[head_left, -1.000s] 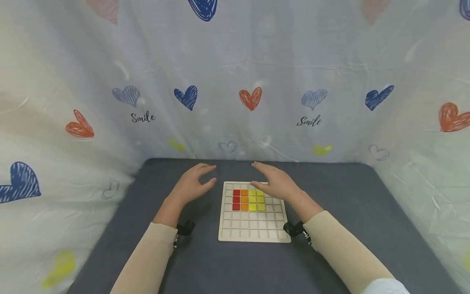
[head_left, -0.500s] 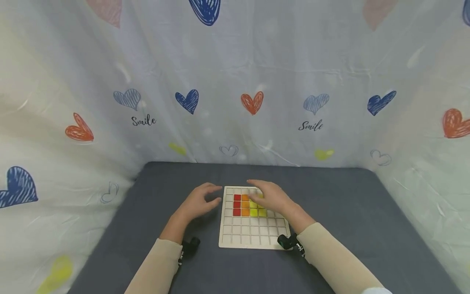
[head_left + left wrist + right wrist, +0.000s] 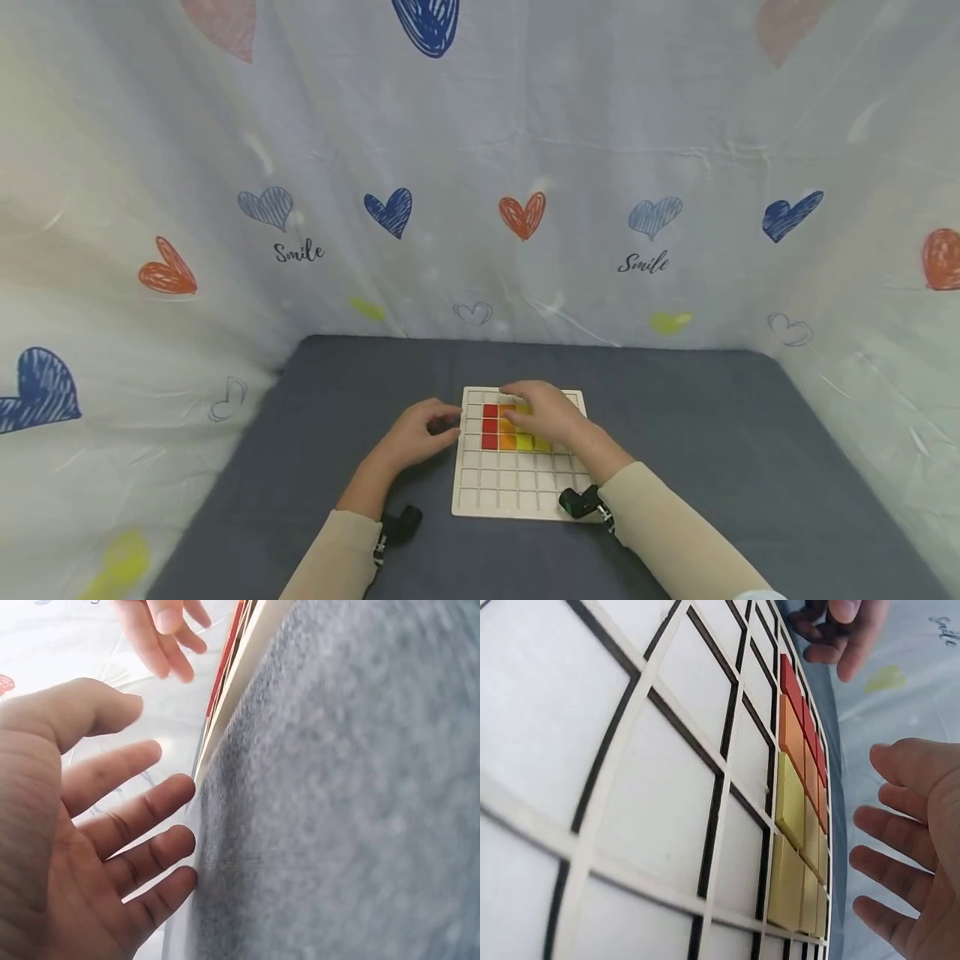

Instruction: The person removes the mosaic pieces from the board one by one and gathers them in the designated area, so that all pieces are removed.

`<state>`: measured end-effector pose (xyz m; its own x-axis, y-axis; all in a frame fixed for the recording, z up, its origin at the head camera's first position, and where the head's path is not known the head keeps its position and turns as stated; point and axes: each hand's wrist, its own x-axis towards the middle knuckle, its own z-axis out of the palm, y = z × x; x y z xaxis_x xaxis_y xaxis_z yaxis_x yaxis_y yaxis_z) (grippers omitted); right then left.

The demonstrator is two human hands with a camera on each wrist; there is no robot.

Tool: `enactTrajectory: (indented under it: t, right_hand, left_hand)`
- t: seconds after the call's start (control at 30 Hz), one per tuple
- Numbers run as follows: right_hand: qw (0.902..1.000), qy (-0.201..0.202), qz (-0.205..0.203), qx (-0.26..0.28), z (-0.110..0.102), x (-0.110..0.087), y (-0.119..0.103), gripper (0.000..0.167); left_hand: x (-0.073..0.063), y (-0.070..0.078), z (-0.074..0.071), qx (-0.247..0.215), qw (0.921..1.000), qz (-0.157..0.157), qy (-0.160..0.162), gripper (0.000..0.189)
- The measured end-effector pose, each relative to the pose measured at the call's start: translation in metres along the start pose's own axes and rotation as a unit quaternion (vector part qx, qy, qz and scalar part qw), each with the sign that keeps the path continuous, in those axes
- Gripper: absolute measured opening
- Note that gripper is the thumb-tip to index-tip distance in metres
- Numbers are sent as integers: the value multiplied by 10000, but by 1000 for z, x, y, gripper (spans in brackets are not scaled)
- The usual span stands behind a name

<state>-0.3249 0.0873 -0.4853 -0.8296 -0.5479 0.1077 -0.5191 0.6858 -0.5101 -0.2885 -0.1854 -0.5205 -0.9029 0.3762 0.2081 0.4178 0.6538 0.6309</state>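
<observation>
Head view: the board (image 3: pixel 510 500) lies on the dark table (image 3: pixel 675 417), midway between the left and right edges and near the far one. Red tiles (image 3: pixel 490 426), orange tiles (image 3: pixel 507 442) and yellow tiles (image 3: pixel 524 442) fill neighbouring cells in columns, reds leftmost. The left hand (image 3: pixel 416 430) is relaxed, thumb apart from softly bent fingers, its tips just beside the board's left edge; whether they touch it cannot be told. The right hand (image 3: pixel 547 412) is over the orange and yellow tiles, likewise loose, fingers spread in the right wrist view. Beyond the table's far edge hangs a pale curtain (image 3: pixel 577 125) printed with hearts.
</observation>
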Motion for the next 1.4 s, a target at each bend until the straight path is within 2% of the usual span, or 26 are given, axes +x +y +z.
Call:
enactTrajectory:
  t: [0.27,0.43,0.6,0.87,1.1,1.4]
  right_hand:
    - [9985,-16,-273,-485,9,8,-5,32]
    - [9960,-33,-121,-882,14,12,-6,32]
    - [9945,-58,14,-1045,17,13,-8,31]
    - [9955,38,226,-920,22,17,-10,24]
    - [9969,260,430,-606,26,19,-10,22]
    - [9965,516,487,-452,28,20,-9,19]
  left_hand:
    - [1,-7,7,-109,9999,101,-60,34]
    - [3,-9,11,32,9999,107,-76,37]
    - [2,-7,13,268,9995,137,-70,40]
    - [1,-5,12,534,9984,-85,-164,44]
    - [2,-3,11,371,9990,-142,-198,44]
    - [4,-2,12,116,9986,-464,-246,45]
